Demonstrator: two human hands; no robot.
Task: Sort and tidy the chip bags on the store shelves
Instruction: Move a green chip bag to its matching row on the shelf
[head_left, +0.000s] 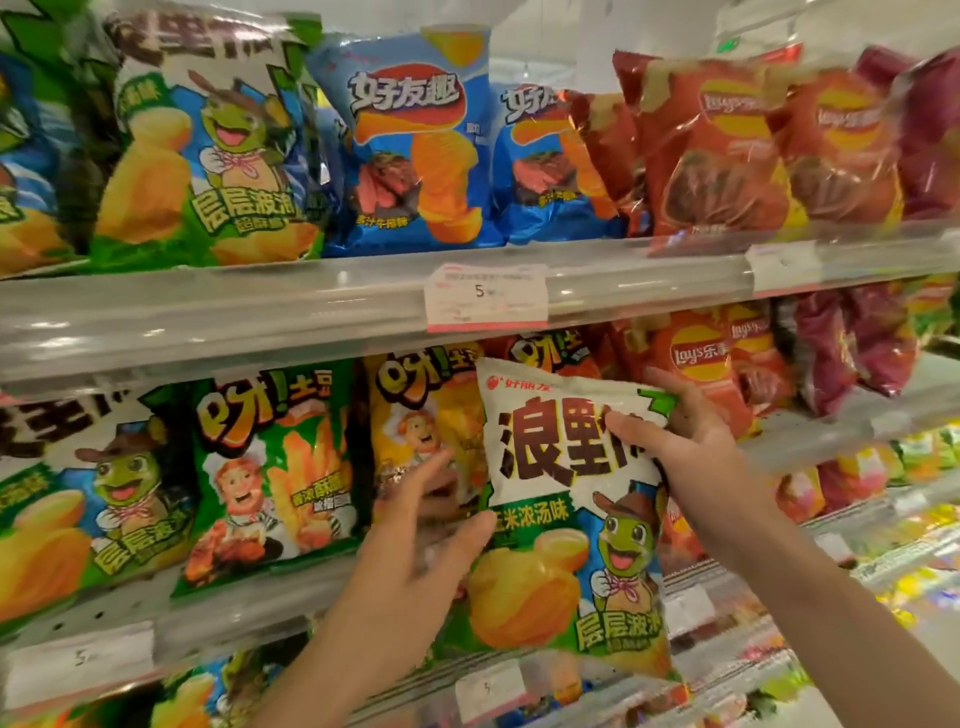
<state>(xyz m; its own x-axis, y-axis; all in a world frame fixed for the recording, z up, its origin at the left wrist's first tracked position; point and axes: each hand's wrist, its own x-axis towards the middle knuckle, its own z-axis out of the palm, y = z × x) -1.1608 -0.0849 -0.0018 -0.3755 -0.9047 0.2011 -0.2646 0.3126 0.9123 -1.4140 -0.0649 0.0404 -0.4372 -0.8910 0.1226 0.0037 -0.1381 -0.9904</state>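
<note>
A white and green chip bag with a cartoon turtle hangs in front of the middle shelf, gripped at its upper right corner by my right hand. My left hand is spread open just left of that bag, thumb touching its left edge, fingers over a yellow chip bag standing on the shelf. More turtle bags stand on the top shelf at the left and on the middle shelf at the far left.
Blue bags and red Lay's bags fill the top shelf to the right. A green fries bag stands left of the yellow one. Red and purple bags sit at the right. Price tags line the shelf rails.
</note>
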